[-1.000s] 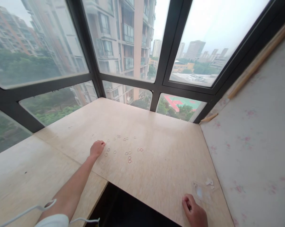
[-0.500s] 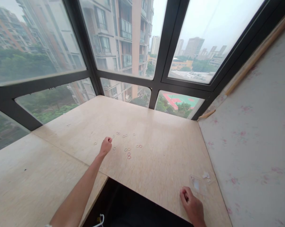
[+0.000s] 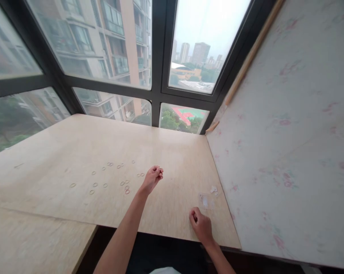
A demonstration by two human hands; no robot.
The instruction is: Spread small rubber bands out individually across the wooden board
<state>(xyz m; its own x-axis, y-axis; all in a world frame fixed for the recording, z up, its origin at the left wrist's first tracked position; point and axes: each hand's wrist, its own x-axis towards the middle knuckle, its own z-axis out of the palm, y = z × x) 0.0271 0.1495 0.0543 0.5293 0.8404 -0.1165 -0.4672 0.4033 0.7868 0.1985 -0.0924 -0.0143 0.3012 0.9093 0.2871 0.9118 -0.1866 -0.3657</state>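
Observation:
Several small thin rings (image 3: 105, 185), some pale and some reddish, lie scattered on the wood-patterned tabletop (image 3: 166, 213). A few touch in pairs, such as the reddish pair (image 3: 127, 191). My left hand (image 3: 152, 179) is closed over the table, just right of the rings, fingertips pressed together; whatever they hold is too small to make out. Closer to me on the right, my right hand (image 3: 202, 226) rests curled on the tabletop, its inside hidden. Just beyond it lies a clear plastic packet or case (image 3: 206, 201), with a small whitish piece (image 3: 214, 189) behind.
Dark-framed windows (image 3: 157, 72) border the far and left sides of the table. A flower-patterned wall (image 3: 274, 152) rises along the right edge. At the near side the tabletop has a cut-out with a dark gap (image 3: 100, 238).
My left hand has moved right, away from the left part of the rings, still closed. More rings show on the left. The view has turned right; my right hand remains curled beside the packet.

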